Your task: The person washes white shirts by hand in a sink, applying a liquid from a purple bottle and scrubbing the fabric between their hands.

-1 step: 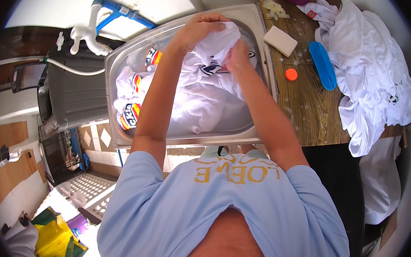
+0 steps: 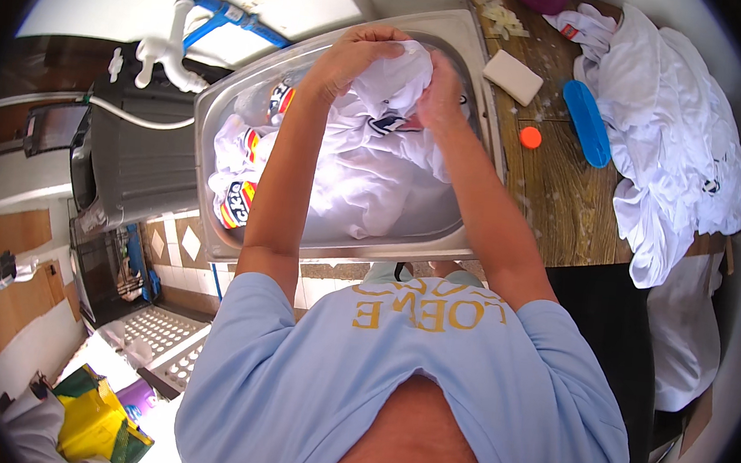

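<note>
My left hand (image 2: pixel 355 61) grips one side of a bunched white cloth garment (image 2: pixel 396 77) at the far end of the metal sink (image 2: pixel 476 109). My right hand (image 2: pixel 441 93) holds the other side, its fingers partly hidden by the fabric. Below the hands, more white wet clothes (image 2: pixel 361 187) lie in cloudy water, some with dark striped trim. Along the sink's left side, white pieces with red, yellow and black printed bands (image 2: pixel 238 204) poke out from behind my left forearm.
On the wooden counter (image 2: pixel 563 212) at right lie a pale soap bar (image 2: pixel 512 77), an orange cap (image 2: pixel 530 138), a blue oblong brush or tray (image 2: pixel 586 124) and a heap of white clothes (image 2: pixel 666 124). A white faucet (image 2: pixel 165 60) juts toward the sink's left rim.
My right hand has turned and shifted slightly up along the cloth, its fingers now higher on the bunch. The whole view has moved a little.
</note>
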The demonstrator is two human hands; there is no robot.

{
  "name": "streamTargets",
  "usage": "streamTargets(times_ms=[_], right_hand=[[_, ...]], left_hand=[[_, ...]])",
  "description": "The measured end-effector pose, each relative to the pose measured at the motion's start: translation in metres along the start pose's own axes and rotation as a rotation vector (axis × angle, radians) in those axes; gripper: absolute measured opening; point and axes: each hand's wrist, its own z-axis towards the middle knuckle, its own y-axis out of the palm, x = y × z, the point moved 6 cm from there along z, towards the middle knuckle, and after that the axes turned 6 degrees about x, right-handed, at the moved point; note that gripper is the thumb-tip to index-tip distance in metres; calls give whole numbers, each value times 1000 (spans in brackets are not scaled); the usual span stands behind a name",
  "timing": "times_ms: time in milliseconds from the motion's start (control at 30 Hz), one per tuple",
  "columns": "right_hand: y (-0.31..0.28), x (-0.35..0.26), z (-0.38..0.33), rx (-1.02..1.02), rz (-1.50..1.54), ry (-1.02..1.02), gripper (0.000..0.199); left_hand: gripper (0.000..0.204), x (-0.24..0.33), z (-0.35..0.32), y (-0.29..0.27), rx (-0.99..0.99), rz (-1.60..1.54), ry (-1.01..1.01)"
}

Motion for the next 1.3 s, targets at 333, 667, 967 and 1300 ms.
streamTargets(times_ms=[333,667,967,1300], right_hand=[[21,-88,-108,-212,-926,-99,18],[-68,-127,-184,462,-1246,-798,9],[-46,-125,-205,617,-1692,-1069,7],[-51,-124,-206,675,-1696,-1123,6]], left_hand=[[20,0,-50,28,-196,16,67],[10,-44,-3,130,-136,395,750],[14,-27,-12,152,-172,829,837],[17,-25,15,161,-349,892,755]])
